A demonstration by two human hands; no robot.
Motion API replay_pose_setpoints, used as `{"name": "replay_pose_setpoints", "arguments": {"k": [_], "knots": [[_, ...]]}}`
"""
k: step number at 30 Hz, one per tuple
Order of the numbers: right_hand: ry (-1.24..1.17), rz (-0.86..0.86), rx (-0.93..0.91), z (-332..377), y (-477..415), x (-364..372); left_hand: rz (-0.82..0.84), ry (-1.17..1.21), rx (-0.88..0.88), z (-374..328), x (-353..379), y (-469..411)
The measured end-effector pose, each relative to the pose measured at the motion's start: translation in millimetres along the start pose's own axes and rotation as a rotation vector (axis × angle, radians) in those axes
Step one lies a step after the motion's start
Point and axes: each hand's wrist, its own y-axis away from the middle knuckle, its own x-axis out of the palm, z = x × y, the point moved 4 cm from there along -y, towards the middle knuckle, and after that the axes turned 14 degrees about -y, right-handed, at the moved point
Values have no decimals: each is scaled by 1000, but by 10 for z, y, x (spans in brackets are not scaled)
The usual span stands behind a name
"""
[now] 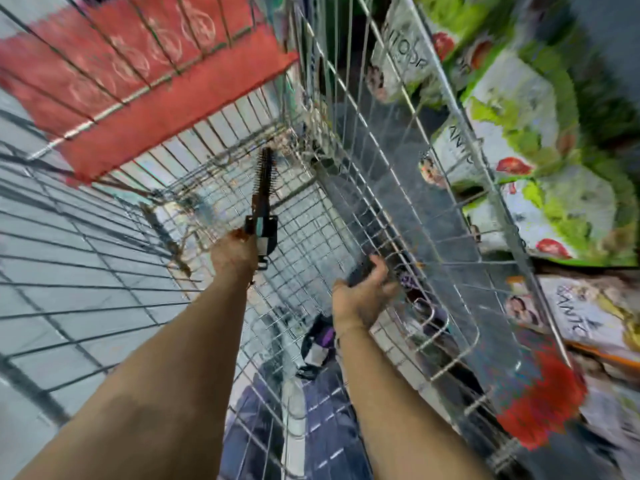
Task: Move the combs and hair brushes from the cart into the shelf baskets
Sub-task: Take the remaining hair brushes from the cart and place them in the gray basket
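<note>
Black and bristly, the brush (pixel 264 188) sticks up over the cart (pixel 221 161), near its far corner. The left hand (pixel 233 252) is clamped on its handle. It looks light, stiff and prickly on top. The right hand (pixel 363 292) is half open by the basket (pixel 450 358), maybe touching something dark; I cannot tell.

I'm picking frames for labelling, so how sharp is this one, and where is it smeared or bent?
Head view: the round hair brush in the left hand is fairly sharp; the right hand and packets at right are motion-smeared; the cart wires bow from wide-angle distortion.
</note>
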Motion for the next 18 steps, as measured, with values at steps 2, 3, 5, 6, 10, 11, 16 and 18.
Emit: {"name": "replay_pose_setpoints", "arguments": {"k": [2,3,5,6,10,11,16,18], "knots": [[-324,204,-62,98,-134,144,-34,73,-14,-2,27,17],[-442,317,-19,115,-221,189,-26,102,-11,-19,65,-5],[-432,441,54,207,-416,188,51,42,29,-106,155,-82],[-304,443,48,225,-516,155,99,-45,65,-159,177,-113],[72,207,-147,65,-710,-83,120,-228,147,-248,209,-215],[107,163,-196,15,-683,-121,115,-170,138,-246,190,-220],[238,191,-91,-245,-363,-105,269,752,-188,-100,100,-120],[281,221,-63,-322,-219,-57,458,821,-227,-68,182,-27]]}}
